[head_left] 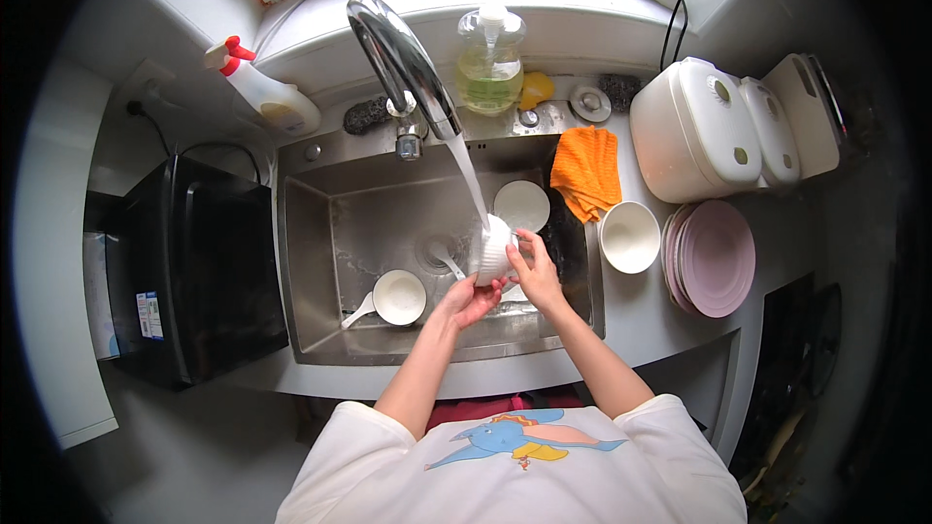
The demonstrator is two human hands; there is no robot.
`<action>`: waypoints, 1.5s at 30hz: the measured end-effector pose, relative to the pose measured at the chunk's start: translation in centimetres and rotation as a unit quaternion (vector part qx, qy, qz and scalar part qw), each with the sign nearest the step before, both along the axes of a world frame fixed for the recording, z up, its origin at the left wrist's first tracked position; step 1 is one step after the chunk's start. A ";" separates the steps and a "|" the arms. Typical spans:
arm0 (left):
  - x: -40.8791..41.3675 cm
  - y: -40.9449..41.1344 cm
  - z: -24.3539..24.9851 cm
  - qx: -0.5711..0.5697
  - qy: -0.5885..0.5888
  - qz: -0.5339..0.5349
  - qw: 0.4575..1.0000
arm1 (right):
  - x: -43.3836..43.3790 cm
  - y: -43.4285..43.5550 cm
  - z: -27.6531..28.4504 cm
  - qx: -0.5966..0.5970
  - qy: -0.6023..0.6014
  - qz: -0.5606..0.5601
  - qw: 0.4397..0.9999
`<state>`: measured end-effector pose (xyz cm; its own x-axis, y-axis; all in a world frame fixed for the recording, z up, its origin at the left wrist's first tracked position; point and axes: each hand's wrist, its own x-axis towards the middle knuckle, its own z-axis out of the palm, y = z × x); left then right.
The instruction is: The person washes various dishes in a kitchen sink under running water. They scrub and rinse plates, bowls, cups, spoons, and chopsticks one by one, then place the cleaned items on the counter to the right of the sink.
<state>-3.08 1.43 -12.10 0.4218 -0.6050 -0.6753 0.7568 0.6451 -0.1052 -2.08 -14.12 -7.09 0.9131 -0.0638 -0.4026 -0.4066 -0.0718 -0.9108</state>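
Note:
A white ribbed bowl (495, 251), tilted on its side, is held over the stainless steel sink (378, 211) in both my hands. My left hand (473, 300) grips its lower edge, and my right hand (535, 269) has its fingers at the right side. Water from the chrome faucet (408, 65) runs onto the bowl's upper part. Beneath, a white spoon (449, 262) lies by the drain. A white bowl (523, 206) rests at the sink's back right. Another white bowl (400, 297) stands at the front left, with a white handle or spoon beside it.
On the right counter are an orange cloth (586, 167), a white bowl (630, 237), stacked pink plates (717, 258) and white containers (699, 131). Behind the sink stand a soap bottle (490, 73) and a spray bottle (273, 98). A black appliance (218, 269) is left.

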 end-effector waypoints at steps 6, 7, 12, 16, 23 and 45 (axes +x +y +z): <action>1.0 2.5 5.9 0.554 -0.336 -0.249 0.720 | 1.1 2.2 -0.3 0.302 0.172 -0.010 0.938; 1.2 2.5 6.5 0.635 -0.376 -0.278 0.615 | 1.4 2.3 -1.2 0.342 0.176 -0.004 0.923; 2.2 0.5 8.7 0.798 -0.515 -0.290 0.119 | 1.6 4.3 -1.1 0.371 0.137 -0.026 0.918; 2.6 -2.6 8.9 0.707 -0.574 -0.348 0.222 | 3.2 4.6 -2.4 0.381 0.122 -0.056 0.915; 4.2 -0.3 9.7 0.634 -0.648 -0.387 0.168 | 5.3 0.8 -0.2 0.342 0.079 -0.011 0.936; 3.8 -1.4 8.3 0.204 -0.364 0.127 0.900 | 3.3 3.1 2.6 -0.331 -0.400 0.109 0.848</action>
<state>0.75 0.01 -3.80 0.9323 -0.1908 -0.3072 0.3512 0.6803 0.6433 1.21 -11.01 -4.44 0.8967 0.1703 0.4087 0.4098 -0.6685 -0.6206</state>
